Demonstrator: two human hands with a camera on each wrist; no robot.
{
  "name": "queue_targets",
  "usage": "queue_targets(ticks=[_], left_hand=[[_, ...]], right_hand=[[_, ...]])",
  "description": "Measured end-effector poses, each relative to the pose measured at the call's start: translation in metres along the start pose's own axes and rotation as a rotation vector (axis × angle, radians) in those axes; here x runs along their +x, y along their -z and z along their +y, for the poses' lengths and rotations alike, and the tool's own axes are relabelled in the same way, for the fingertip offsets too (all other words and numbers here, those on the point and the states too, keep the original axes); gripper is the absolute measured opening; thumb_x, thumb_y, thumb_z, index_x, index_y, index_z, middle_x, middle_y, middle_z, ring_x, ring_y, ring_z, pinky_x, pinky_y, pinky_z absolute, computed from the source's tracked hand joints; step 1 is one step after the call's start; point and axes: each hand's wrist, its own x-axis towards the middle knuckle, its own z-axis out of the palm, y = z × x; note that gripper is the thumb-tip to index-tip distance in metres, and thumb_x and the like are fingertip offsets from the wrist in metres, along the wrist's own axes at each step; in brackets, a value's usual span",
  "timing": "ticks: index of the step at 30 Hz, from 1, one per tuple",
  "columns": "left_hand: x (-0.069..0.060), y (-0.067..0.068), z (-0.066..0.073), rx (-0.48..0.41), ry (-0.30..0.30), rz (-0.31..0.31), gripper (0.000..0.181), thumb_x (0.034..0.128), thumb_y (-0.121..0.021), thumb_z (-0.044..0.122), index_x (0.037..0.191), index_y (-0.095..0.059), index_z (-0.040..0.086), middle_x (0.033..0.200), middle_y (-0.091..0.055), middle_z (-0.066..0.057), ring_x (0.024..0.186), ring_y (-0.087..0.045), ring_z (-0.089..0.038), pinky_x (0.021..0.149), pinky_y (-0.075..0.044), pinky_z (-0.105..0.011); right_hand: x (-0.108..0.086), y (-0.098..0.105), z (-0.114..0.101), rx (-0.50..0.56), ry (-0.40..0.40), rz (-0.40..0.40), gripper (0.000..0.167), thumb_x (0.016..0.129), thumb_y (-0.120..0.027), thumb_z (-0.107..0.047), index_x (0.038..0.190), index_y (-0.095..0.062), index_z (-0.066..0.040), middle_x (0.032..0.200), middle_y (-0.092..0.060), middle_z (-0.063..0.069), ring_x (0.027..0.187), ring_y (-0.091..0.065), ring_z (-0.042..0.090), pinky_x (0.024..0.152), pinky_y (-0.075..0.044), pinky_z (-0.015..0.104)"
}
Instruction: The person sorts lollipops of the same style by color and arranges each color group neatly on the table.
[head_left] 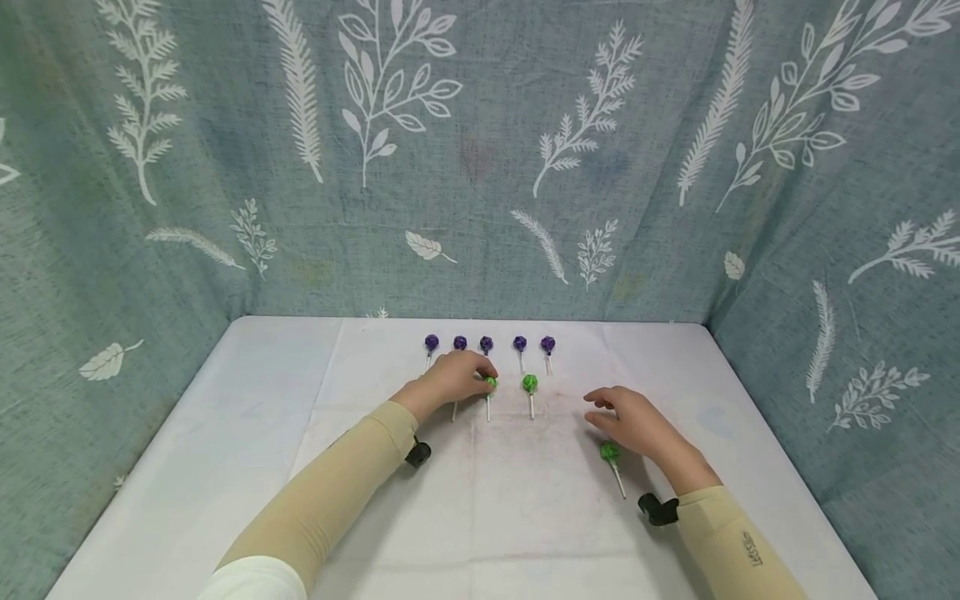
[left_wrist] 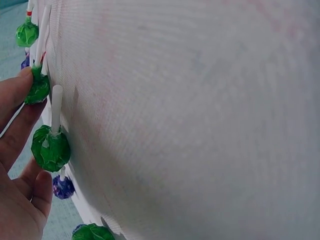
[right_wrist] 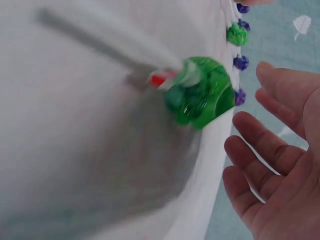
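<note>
My left hand (head_left: 456, 377) pinches a green-wrapped lollipop (left_wrist: 37, 91) between thumb and finger, its white stick pointing toward me. Close to that hand's other fingers (left_wrist: 25, 130) lies another green lollipop (left_wrist: 51, 150); in the head view the hand hides its head and only the stick (head_left: 453, 412) shows. To the right of the pinched one sits a further green lollipop (head_left: 530, 384). My right hand (head_left: 633, 419) hovers with fingers spread and slightly bent, holding nothing. Just below it on the table is a green lollipop (head_left: 610, 452), large in the right wrist view.
Several purple lollipops (head_left: 520, 342) form a row along the back of the white table (head_left: 525, 517), sticks toward me. Behind the table hangs a grey-green curtain (head_left: 480, 167) with white leaf prints, which also closes off both sides.
</note>
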Motion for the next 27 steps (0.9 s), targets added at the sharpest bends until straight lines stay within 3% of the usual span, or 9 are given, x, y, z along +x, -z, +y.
queue_targets(ticks=[10, 16, 21, 27], left_hand=[[-0.001, 0.003, 0.002, -0.018, 0.009, -0.009, 0.025, 0.0918, -0.073, 0.034, 0.115, -0.074, 0.026, 0.113, -0.069, 0.011, 0.109, -0.062, -0.018, 0.101, -0.041, -0.051], [-0.001, 0.003, 0.002, -0.013, 0.009, -0.015, 0.025, 0.0923, -0.072, 0.033, 0.116, -0.073, 0.026, 0.114, -0.069, 0.010, 0.109, -0.062, -0.018, 0.102, -0.040, -0.052], [-0.001, 0.002, 0.002, -0.015, 0.004, -0.007, 0.025, 0.0924, -0.072, 0.032, 0.116, -0.073, 0.024, 0.114, -0.069, 0.010, 0.109, -0.062, -0.018, 0.102, -0.039, -0.052], [0.000, 0.001, 0.000, -0.017, -0.002, 0.001, 0.024, 0.0921, -0.073, 0.032, 0.115, -0.074, 0.024, 0.112, -0.070, 0.010, 0.108, -0.063, -0.018, 0.102, -0.040, -0.053]], right_hand=[[-0.032, -0.002, 0.016, 0.018, -0.032, 0.027, 0.036, 0.095, -0.069, -0.029, 0.126, -0.067, -0.009, 0.122, -0.063, 0.010, 0.115, -0.057, 0.032, 0.093, -0.048, 0.051], [-0.048, -0.005, 0.022, 0.021, -0.013, 0.040, 0.041, 0.095, -0.068, -0.035, 0.126, -0.067, -0.007, 0.121, -0.064, 0.010, 0.113, -0.059, 0.032, 0.092, -0.049, 0.050], [-0.054, -0.012, 0.025, 0.028, 0.004, 0.062, 0.042, 0.093, -0.070, -0.035, 0.123, -0.069, -0.005, 0.116, -0.066, 0.007, 0.109, -0.062, 0.029, 0.091, -0.050, 0.047], [-0.055, -0.015, 0.022, 0.014, 0.008, 0.077, 0.031, 0.092, -0.072, -0.032, 0.114, -0.074, -0.011, 0.107, -0.067, 0.001, 0.102, -0.063, 0.024, 0.087, -0.052, 0.044]])
